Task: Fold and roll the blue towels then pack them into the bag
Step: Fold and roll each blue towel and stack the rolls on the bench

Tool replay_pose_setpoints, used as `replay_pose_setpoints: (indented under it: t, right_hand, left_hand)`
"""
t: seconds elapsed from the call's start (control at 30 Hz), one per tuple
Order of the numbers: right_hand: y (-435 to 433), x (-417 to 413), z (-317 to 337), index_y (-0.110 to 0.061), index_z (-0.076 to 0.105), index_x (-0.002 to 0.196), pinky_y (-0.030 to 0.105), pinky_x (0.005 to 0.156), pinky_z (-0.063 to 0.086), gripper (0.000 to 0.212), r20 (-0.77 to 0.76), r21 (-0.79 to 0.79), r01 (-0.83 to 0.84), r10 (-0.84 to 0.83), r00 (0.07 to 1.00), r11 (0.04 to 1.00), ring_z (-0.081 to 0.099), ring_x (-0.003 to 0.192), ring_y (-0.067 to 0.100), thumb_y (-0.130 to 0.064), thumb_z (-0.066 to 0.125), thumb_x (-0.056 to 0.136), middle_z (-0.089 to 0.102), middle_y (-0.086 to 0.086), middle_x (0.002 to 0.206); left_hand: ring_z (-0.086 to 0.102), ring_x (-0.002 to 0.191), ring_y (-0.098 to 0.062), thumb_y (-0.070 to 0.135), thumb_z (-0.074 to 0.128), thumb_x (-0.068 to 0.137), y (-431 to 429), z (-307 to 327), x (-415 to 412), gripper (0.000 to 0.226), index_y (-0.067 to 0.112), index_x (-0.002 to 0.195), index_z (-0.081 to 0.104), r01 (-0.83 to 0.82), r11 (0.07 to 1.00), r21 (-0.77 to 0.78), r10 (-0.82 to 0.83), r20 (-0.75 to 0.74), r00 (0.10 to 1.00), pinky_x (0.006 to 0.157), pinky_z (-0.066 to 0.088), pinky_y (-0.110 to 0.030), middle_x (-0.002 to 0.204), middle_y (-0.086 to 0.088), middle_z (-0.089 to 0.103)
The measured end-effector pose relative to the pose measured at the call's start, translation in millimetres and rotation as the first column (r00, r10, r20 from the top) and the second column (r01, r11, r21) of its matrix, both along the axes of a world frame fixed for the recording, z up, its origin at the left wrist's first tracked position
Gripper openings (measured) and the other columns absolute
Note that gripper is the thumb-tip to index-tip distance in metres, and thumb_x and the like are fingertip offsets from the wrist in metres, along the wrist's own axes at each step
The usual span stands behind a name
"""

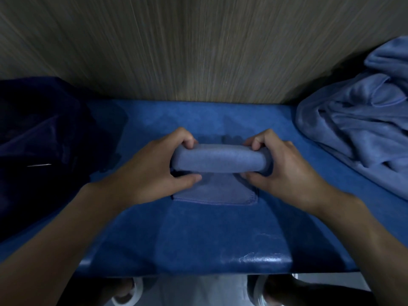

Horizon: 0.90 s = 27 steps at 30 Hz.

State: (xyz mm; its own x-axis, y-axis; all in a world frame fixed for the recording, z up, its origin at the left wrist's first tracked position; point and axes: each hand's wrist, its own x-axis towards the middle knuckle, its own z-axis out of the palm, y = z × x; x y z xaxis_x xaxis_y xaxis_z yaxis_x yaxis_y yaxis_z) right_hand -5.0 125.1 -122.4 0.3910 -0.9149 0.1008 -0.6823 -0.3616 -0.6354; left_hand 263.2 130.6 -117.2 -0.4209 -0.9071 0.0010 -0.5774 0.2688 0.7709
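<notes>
Gripping the half-rolled towel [220,159] at its ends, I see my left hand [152,173] and right hand [287,173] curled round the roll on the bench [198,235], its flat tail lying nearer, between my thumbs.

A blue padded bench [198,239] stands against a wood-grain wall [198,40], dimly lit.

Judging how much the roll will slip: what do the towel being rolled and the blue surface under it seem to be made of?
The towel: soft matte cloth, likely microfibre or terry; fine fuzzy nap, stitched hem on the flat tail. The blue surface: probably padded vinyl or faux leather, semi-glossy; highlights and scuffed, cracked patches along its rounded near edge.
</notes>
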Motion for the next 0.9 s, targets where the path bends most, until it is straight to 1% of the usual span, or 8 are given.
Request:
replay_pose_setpoints:
  t: [0.1,0.2,0.33,0.4,0.5,0.67,0.8,0.9]
  right_hand:
    - [3.1,0.3,0.5,-0.030,0.037,0.095,0.048,0.088,0.046,0.044,0.003,0.013,-0.022,0.022,1.000,1.000,0.061,0.095,0.015,-0.028,0.076,0.075,0.063,-0.009,0.102]
    - [6.1,1.4,3.0,-0.030,0.037,0.094,0.046,0.085,0.048,0.046,0.020,0.060,-0.039,0.038,0.999,0.997,0.060,0.097,0.011,-0.038,0.077,0.071,0.061,-0.014,0.106]
    - [14.1,1.3,9.5,-0.031,0.043,0.094,0.033,0.081,0.049,0.044,0.086,0.118,-0.032,0.022,0.996,0.993,0.058,0.100,0.009,-0.061,0.066,0.072,0.059,-0.014,0.107]
    - [15.2,-0.9,8.3,-0.032,0.049,0.107,0.031,0.086,0.048,0.041,0.090,0.111,-0.038,0.028,0.996,0.993,0.057,0.105,0.007,-0.062,0.056,0.080,0.058,-0.014,0.109]
    - [15.9,-3.0,2.1,-0.035,0.047,0.132,0.037,0.100,0.044,0.056,0.019,0.087,-0.095,0.094,0.995,0.992,0.051,0.119,0.004,-0.059,0.059,0.083,0.054,-0.018,0.123]
    - [16.9,-4.3,-2.8,-0.039,0.043,0.137,0.042,0.102,0.041,0.072,-0.076,0.093,-0.167,0.174,0.982,0.982,0.049,0.120,0.002,-0.066,0.066,0.075,0.053,-0.023,0.127]
    - [16.8,-4.1,-4.4,-0.043,0.042,0.135,0.035,0.101,0.043,0.074,-0.074,0.106,-0.171,0.179,0.981,0.980,0.049,0.119,0.001,-0.066,0.068,0.070,0.053,-0.023,0.126]
    - [14.7,0.2,-5.7,-0.042,0.045,0.132,0.030,0.099,0.045,0.069,-0.046,0.078,-0.106,0.109,0.993,0.991,0.050,0.117,-0.001,-0.066,0.065,0.071,0.053,-0.021,0.124]
  left_hand:
    - [0.065,0.094,-0.026,0.050,0.060,0.084,2.2,3.2,-0.3,0.032,0.024,0.095,0.045,0.038,0.999,0.009,-0.038,-0.079,0.996,0.073,0.053,-0.052,0.105,-0.001,0.066]
    - [0.062,0.095,-0.030,0.046,0.051,0.092,1.1,1.7,-2.1,0.029,0.018,0.087,0.050,0.028,1.000,-0.014,-0.029,-0.124,0.992,0.079,0.048,-0.053,0.104,0.001,0.064]
    - [0.059,0.100,-0.021,0.035,0.060,0.088,-1.7,-4.3,-2.0,0.022,0.018,0.082,0.047,0.052,0.996,-0.077,-0.057,-0.059,0.997,0.084,0.047,-0.044,0.101,0.004,0.060]
    - [0.058,0.104,-0.016,0.036,0.067,0.082,-2.4,-4.2,-1.6,0.022,0.028,0.095,0.051,0.063,0.998,-0.020,-0.064,-0.015,0.998,0.085,0.048,-0.033,0.106,0.011,0.058]
    - [0.055,0.110,-0.003,0.036,0.075,0.077,-1.6,-3.5,-1.4,0.043,0.037,0.114,0.055,0.117,0.993,0.002,-0.116,0.043,0.992,0.086,0.042,-0.013,0.112,0.022,0.056]
    - [0.057,0.111,-0.002,0.038,0.081,0.073,0.3,-0.4,-0.8,0.056,0.041,0.122,0.054,0.168,0.983,0.070,-0.170,0.017,0.985,0.087,0.048,-0.022,0.117,0.023,0.059]
    - [0.057,0.110,-0.001,0.033,0.085,0.072,0.2,2.4,-1.1,0.057,0.041,0.120,0.056,0.162,0.985,0.054,-0.164,0.031,0.986,0.087,0.048,-0.021,0.115,0.023,0.060]
    - [0.057,0.109,0.000,0.035,0.085,0.072,-1.4,-0.5,0.3,0.054,0.040,0.118,0.057,0.110,0.994,0.005,-0.111,0.040,0.993,0.086,0.048,-0.018,0.114,0.022,0.059]
